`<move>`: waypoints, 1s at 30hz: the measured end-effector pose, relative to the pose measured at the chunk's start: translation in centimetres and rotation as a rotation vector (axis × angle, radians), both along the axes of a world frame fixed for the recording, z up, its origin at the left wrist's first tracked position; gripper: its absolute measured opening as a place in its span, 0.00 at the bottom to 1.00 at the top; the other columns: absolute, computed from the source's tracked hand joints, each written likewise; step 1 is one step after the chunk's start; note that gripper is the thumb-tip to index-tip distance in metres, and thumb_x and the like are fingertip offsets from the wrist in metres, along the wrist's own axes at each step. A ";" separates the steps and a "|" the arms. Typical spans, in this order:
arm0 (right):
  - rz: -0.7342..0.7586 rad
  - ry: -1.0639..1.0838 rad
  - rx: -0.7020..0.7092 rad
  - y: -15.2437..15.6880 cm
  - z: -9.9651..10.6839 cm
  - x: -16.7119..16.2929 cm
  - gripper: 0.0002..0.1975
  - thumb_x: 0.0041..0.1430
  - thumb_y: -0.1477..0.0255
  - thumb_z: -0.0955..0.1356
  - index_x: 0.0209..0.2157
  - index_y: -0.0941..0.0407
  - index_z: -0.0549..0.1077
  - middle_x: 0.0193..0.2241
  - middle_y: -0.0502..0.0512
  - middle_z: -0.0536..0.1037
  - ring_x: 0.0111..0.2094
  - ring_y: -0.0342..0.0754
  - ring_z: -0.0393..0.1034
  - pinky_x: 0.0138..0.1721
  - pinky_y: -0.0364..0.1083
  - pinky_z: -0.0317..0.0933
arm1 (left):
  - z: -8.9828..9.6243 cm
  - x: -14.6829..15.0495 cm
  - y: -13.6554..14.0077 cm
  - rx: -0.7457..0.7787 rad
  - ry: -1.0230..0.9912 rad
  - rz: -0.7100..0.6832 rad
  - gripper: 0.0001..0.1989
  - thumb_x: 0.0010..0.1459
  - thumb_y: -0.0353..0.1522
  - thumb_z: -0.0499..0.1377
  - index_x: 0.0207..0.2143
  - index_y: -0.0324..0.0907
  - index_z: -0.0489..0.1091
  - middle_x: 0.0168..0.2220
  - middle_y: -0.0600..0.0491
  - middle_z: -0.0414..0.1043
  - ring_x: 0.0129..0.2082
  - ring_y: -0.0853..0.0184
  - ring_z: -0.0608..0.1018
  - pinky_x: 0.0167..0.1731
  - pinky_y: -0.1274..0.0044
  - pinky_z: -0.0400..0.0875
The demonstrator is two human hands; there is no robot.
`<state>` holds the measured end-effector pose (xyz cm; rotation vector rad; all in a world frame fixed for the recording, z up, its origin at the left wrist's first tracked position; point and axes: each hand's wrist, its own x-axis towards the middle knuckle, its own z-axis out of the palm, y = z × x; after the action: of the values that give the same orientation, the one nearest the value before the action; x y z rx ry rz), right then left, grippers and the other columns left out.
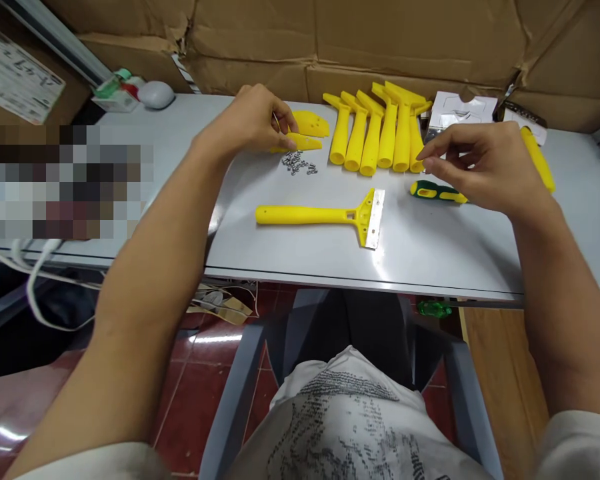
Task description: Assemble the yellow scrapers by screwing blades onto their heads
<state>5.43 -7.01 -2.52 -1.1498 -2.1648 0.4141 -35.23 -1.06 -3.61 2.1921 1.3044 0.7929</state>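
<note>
My left hand (263, 120) is at the flat yellow plastic plates, its thumb and fingers closed at the edge of the nearer plate (307, 143). Another yellow plate (311, 123) with small holes lies just behind. A pile of small screws (294, 162) is right below these fingers. My right hand (480, 163) hovers near the row of yellow scraper handles (371, 137), thumb and index finger pinched together; whatever is between them is too small to make out. A yellow scraper (305, 215) with a metal blade (375, 219) lies flat in front. Under my right hand is a green-and-yellow screwdriver handle (437, 192), partly hidden.
Cardboard (370, 40) walls the back of the grey table (300, 257). A white box (463, 110) stands behind my right hand, with another yellow handle (537, 159) to its right. A grey mouse (156, 95) sits at the back left. White cables (35, 280) hang at left.
</note>
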 end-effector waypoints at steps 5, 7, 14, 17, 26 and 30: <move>0.008 0.087 0.038 0.1 -0.6 -0.4 0.01 0.66 0.69 0.82 0.39 0.48 0.90 0.31 0.55 0.84 0.29 0.50 0.70 0.34 0.53 0.66 | -0.1 7.3 -7.4 -0.126 -0.313 -0.207 0.36 0.59 0.63 0.80 0.61 0.53 0.90 0.39 0.59 0.90 0.61 0.56 0.85 0.66 0.63 0.78; 0.033 0.191 0.033 -0.2 -0.9 -1.3 0.03 0.68 0.66 0.82 0.41 0.47 0.90 0.37 0.57 0.88 0.33 0.52 0.75 0.37 0.54 0.70 | 0.5 9.3 -9.1 -0.154 -0.349 -0.218 0.33 0.59 0.60 0.82 0.59 0.52 0.91 0.39 0.57 0.91 0.58 0.54 0.88 0.63 0.62 0.83; 0.147 0.420 -0.224 -2.4 -1.7 -4.7 0.25 0.64 0.42 0.88 0.39 0.48 0.87 0.39 0.56 0.90 0.35 0.52 0.81 0.34 0.53 0.78 | 2.0 9.6 -8.0 -0.201 -0.379 -0.245 0.23 0.55 0.52 0.90 0.40 0.49 0.89 0.34 0.50 0.89 0.43 0.50 0.94 0.45 0.61 0.91; 0.194 0.468 -0.304 -2.8 -1.6 -4.9 0.26 0.61 0.44 0.91 0.36 0.49 0.86 0.29 0.51 0.85 0.26 0.47 0.76 0.27 0.51 0.71 | 1.7 9.4 -8.1 -0.213 -0.380 -0.248 0.21 0.54 0.48 0.91 0.34 0.49 0.86 0.35 0.50 0.88 0.38 0.52 0.92 0.43 0.60 0.90; 0.055 0.545 -0.689 -3.3 0.0 -4.5 0.23 0.67 0.87 0.84 0.53 0.52 0.79 0.26 0.46 0.86 0.26 0.48 0.83 0.29 0.45 0.78 | 2.9 5.6 -5.5 -0.268 0.030 -0.320 0.43 0.49 0.61 0.90 0.62 0.52 0.91 0.54 0.48 0.93 0.52 0.50 0.86 0.59 0.56 0.85; -0.034 0.474 -0.897 -3.3 0.1 -4.5 0.23 0.68 0.93 0.78 0.53 0.54 0.76 0.26 0.48 0.87 0.25 0.48 0.85 0.30 0.44 0.82 | 2.5 5.2 -5.1 -0.325 0.195 -0.325 0.57 0.47 0.64 0.86 0.75 0.53 0.83 0.60 0.47 0.91 0.53 0.49 0.86 0.58 0.58 0.83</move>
<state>0.95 -10.33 -2.40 -1.3348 -1.5325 1.5694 -30.01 -6.12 -1.11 2.1709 1.0356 0.2298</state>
